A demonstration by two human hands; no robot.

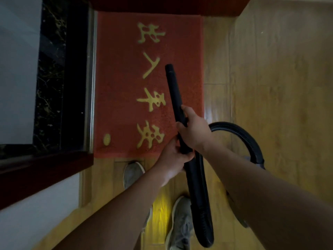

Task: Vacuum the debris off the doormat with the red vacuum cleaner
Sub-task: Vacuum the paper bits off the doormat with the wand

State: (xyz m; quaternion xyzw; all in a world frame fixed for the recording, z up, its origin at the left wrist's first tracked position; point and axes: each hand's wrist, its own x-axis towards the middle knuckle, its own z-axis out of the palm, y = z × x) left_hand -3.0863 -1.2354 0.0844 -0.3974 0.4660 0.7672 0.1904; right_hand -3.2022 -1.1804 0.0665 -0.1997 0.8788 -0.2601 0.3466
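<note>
A red doormat [122, 98] with yellow characters lies on the wooden floor beside a door sill. A black vacuum wand [173, 87] slants over the mat, its open tip near the mat's middle right. My right hand [194, 130] grips the wand from above. My left hand [173, 156] holds the same wand just below it. The ribbed black hose [239, 134] loops away to the right behind my right arm. The red vacuum body is out of sight. No debris stands out on the mat in this dim light.
A dark door frame and metal sill [91, 83] run along the mat's left edge. Red-brown wood trim [41, 177] juts in at lower left. My two grey shoes [133, 174] [180, 224] stand on the wooden floor [279, 87] below the mat.
</note>
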